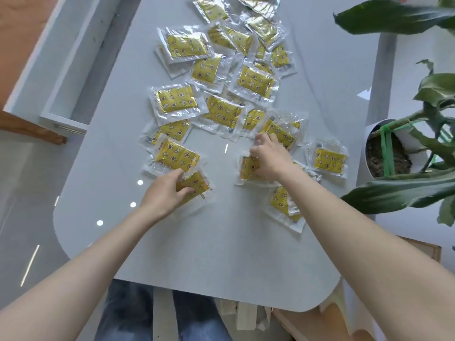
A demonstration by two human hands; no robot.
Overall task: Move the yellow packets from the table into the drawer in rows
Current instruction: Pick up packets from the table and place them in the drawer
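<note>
- On the pale table [221, 242], we are reaching forward with both bare arms toward a loose scatter of yellow packets [177, 99], each sealed in clear plastic and printed with stars and moons.
- We are pressing our left hand [165, 193] onto one near packet [194, 184], with the fingers curling closed over its edge and gripping it.
- We are laying our right hand [268, 161] over another packet [248, 167]; its fingers are bending down onto the wrapper, though we cannot tell whether they are truly clamping it.
- We are seeing the remaining packets overlapping in a heap stretching toward the far end of the table.
- We are noticing the open white drawer [61, 77] sitting at the upper left, beside the table.
- We are passing a potted plant [398, 148] standing at the right.
</note>
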